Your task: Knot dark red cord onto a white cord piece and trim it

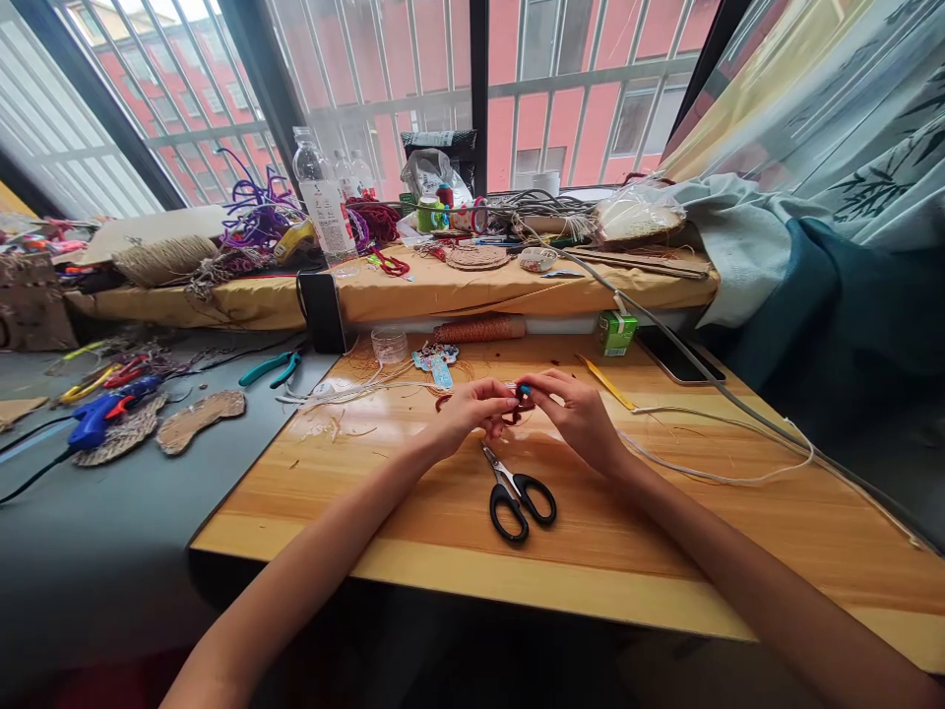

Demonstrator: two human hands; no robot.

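Between my hands, over the middle of the wooden table, is a small piece of dark red cord with a bright blue spot at its top. My left hand pinches its left side with thumb and fingers. From the right, my right hand pinches the upper part beside the blue spot. Fingers hide much of the cord, so its exact shape cannot be made out. Just below the hands lie black-handled scissors, blades slightly apart and pointing away from me. A blue patterned card rests beyond my left hand.
A blue glue gun, teal pliers and cardboard cutouts lie on the grey surface at left. Behind the hands are a spool of copper-coloured thread, a green box and a phone. Loose white cord curves at right.
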